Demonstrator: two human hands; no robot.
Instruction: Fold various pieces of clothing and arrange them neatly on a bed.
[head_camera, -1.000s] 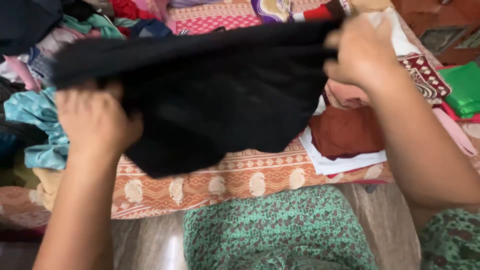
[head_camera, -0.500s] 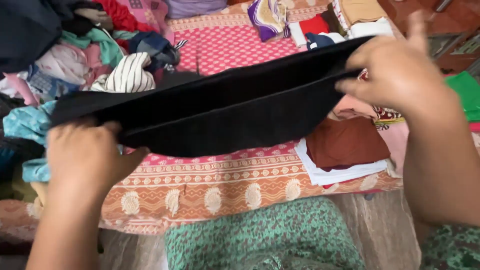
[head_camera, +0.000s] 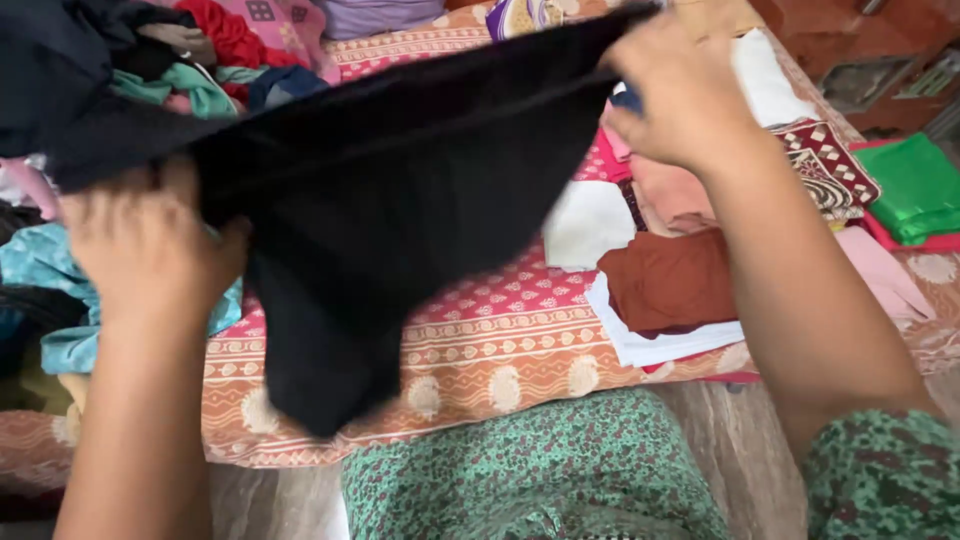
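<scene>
Your left hand (head_camera: 145, 245) and right hand (head_camera: 685, 95) hold a black garment (head_camera: 390, 210) stretched in the air above the red patterned bedsheet (head_camera: 500, 340), fingers curled and pinching its upper edge at each end. It sags lower at the left. A folded rust-brown cloth (head_camera: 670, 280) lies to the right, on a white one.

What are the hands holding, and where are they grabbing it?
Both hold a black cloth by its top edge: the left hand at one end, the right hand at the other.
</scene>
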